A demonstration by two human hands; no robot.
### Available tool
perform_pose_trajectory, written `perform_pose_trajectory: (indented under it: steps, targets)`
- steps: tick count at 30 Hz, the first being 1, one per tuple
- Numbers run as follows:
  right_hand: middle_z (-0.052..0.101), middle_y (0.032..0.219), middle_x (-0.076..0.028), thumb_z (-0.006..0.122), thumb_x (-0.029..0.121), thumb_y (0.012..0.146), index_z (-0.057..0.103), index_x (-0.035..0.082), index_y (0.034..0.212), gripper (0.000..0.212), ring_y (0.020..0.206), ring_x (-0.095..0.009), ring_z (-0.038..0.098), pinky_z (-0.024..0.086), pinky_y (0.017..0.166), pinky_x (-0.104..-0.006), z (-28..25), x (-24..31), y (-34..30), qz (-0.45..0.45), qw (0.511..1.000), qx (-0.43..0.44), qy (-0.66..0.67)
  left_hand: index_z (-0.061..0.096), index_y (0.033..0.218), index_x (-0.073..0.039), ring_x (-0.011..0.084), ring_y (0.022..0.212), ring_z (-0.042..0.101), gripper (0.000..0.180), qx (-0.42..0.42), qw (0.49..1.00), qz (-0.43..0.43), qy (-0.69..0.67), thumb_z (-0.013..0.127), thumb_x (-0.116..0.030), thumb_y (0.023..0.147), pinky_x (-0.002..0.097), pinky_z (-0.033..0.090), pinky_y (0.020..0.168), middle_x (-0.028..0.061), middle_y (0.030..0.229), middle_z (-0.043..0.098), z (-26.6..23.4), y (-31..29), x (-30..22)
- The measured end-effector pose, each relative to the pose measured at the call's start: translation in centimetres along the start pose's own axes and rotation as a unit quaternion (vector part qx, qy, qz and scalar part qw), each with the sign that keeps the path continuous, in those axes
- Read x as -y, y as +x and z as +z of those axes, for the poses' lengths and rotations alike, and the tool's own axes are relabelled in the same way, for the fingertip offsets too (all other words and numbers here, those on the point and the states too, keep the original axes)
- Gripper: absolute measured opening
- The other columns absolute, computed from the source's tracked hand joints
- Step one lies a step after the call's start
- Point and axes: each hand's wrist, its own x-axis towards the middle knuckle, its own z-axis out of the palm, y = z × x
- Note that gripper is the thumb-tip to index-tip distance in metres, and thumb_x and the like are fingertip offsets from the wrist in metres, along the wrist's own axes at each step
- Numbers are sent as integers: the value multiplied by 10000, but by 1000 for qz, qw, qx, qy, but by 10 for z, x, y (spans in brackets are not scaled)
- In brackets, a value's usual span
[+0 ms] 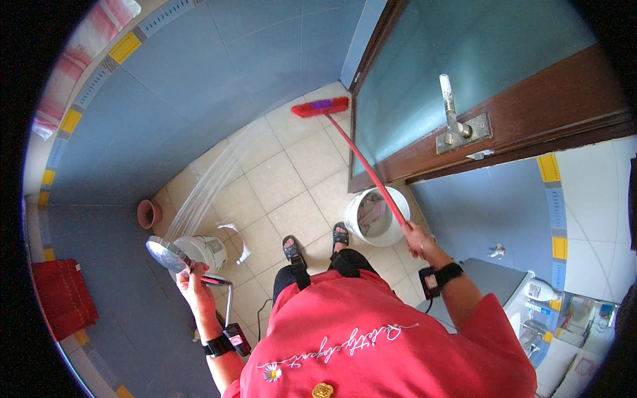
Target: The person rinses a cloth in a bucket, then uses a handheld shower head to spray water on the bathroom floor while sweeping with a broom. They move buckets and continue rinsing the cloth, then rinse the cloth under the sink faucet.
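My left hand (194,286) is wrapped round the handle of a chrome shower head (167,254), at the left. Water (207,184) sprays from it in thin streams toward the far tiled floor (275,176) and the foot of the blue wall. In my right hand (417,240) is the red handle of a broom (365,159), gripped near its top end. The handle slants away over a white bucket, and the red and purple bristle head (320,107) rests on the floor by the far corner, next to the door.
The white bucket (405,199) holds water and cloth, right of my feet. Another white bucket (215,251) stands under the shower head, beside a small pink pot (149,213). A brown-framed glass door (491,119) with a metal handle takes up the right. Red cloth (63,298) hangs at left.
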Motion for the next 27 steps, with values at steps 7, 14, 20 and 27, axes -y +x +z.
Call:
perform_pose_trajectory:
  steps: [7, 14, 20, 27]
  targets:
    - [533, 641, -97, 349, 384, 911, 380, 167, 1266, 417, 383, -184, 456, 363, 324, -339, -1, 47, 40, 1, 1000, -14, 1, 509, 789, -42, 154, 707, 542, 101, 1, 1000, -14, 9, 573, 13, 732, 289, 408, 709, 53, 746, 565, 3, -2, -2]
    - [442, 552, -61, 376, 368, 905, 391, 195, 1264, 399, 337, -157, 401, 337, 287, -318, 5, 1, -39, 100, 987, 63, 106, 506, 820, -34, 150, 709, 540, 113, 2, 1000, -9, 11, 576, 0, 737, 279, 402, 712, 54, 749, 568, 1, -3, -1]
    - [444, 546, -37, 374, 403, 905, 469, 161, 1111, 332, 348, -158, 423, 340, 287, -329, 8, 43, 45, 50, 993, 43, 98, 516, 843, -31, 147, 704, 538, 132, 5, 1000, -10, 29, 567, 11, 729, 280, 409, 704, 53, 756, 572, -5, -1, -1]
    - [432, 534, -54, 359, 393, 907, 397, 177, 1220, 382, 350, -170, 431, 357, 290, -329, 0, 0, -43, 80, 993, 66, 65, 519, 824, -35, 153, 707, 535, 80, 7, 999, -20, 47, 550, -2, 758, 295, 430, 707, 46, 749, 552, -8, 1, -2]
